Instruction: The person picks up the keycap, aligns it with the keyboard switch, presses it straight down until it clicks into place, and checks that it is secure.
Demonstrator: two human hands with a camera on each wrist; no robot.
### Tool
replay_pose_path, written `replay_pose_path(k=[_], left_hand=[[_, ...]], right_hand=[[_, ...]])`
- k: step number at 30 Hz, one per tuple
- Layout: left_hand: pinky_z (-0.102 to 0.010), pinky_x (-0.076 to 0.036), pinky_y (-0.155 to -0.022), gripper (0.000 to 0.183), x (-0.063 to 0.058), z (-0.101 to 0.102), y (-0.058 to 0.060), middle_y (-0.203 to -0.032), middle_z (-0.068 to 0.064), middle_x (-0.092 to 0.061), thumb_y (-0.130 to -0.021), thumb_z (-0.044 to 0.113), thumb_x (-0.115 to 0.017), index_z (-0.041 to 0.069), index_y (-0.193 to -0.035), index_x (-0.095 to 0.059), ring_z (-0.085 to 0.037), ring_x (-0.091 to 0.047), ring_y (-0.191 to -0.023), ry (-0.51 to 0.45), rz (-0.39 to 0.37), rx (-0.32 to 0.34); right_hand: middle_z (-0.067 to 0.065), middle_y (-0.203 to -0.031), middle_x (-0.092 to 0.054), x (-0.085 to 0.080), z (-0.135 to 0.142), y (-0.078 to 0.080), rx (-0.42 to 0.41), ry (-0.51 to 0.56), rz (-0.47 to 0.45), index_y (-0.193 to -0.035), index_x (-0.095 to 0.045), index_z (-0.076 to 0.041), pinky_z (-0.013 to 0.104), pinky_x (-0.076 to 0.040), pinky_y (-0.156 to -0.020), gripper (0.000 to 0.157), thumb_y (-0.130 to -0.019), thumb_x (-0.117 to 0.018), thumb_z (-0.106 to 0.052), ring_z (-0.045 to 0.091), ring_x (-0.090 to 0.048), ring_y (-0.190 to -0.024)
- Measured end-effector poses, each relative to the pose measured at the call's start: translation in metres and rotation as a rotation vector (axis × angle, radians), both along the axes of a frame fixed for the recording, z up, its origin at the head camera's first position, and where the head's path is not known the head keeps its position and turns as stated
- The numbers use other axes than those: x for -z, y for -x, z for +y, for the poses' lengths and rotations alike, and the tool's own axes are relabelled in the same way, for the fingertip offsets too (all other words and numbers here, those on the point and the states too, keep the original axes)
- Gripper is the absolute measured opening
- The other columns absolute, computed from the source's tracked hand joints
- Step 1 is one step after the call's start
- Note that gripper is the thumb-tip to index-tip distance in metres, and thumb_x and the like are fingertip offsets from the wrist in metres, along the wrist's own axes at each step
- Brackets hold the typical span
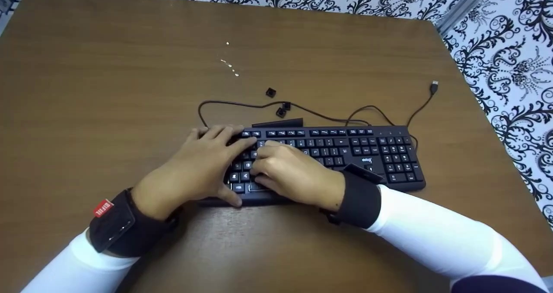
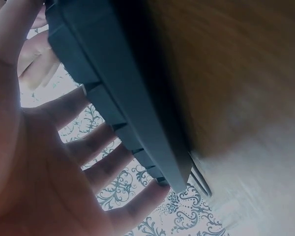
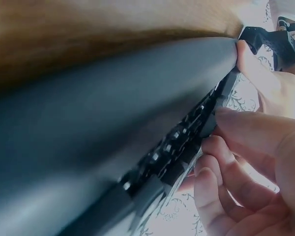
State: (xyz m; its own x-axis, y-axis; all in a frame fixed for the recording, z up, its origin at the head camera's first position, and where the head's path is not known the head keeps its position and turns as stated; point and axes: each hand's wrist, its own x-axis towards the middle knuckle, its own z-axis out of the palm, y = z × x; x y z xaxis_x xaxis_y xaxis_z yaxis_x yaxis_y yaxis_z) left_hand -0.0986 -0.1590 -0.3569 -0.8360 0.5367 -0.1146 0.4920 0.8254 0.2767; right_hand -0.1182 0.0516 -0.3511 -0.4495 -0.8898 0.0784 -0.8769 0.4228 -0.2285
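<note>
A black keyboard (image 1: 373, 161) lies on the brown table, slightly askew. My left hand (image 1: 198, 165) spans its left end, fingers spread and fairly straight across the keys, thumb along the front edge. The left wrist view has these fingers (image 2: 101, 169) reaching over the keys. My right hand (image 1: 289, 170) bends over the left-middle keys. In the right wrist view its thumb (image 3: 250, 129) and curled fingers pinch a dark keycap (image 3: 208, 125) on the keyboard; the hand hides part of it. Loose black keycaps (image 1: 271, 92) lie behind the keyboard.
A long narrow black bar (image 1: 277, 123) lies against the keyboard's back edge. The cable (image 1: 242, 106) loops behind it, its USB plug (image 1: 434, 87) at the right. Small white specks (image 1: 229, 65) dot the table (image 1: 108, 68) farther back.
</note>
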Motion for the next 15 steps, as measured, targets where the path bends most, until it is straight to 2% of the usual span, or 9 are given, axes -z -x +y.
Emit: replay_pose_path(k=[9,15], left_hand=[[-0.077,-0.031,-0.106,0.123,-0.0002,-0.0013,-0.0003,-0.159,-0.017,-0.036,-0.052,0.067,-0.086,0.018,-0.155,-0.038,-0.040,-0.037,-0.144,0.009,0.027,0.007],[-0.077,-0.029,-0.108,0.124,-0.0010,-0.0015,0.0002,-0.160,-0.016,-0.034,-0.053,0.067,-0.085,0.019,-0.156,-0.036,-0.040,-0.035,-0.145,0.012,0.007,0.003]], right_hand=[[0.004,-0.093,-0.070,-0.0023,-0.0067,-0.0020,-0.006,-0.059,0.006,-0.091,-0.076,-0.006,0.032,-0.056,-0.087,0.007,-0.088,-0.070,-0.006,0.020,-0.063,-0.092],[0.004,-0.092,-0.071,-0.0011,-0.0064,-0.0037,0.006,-0.058,-0.002,-0.090,-0.075,-0.007,0.031,-0.057,-0.085,0.011,-0.088,-0.066,-0.002,0.020,-0.064,-0.090]])
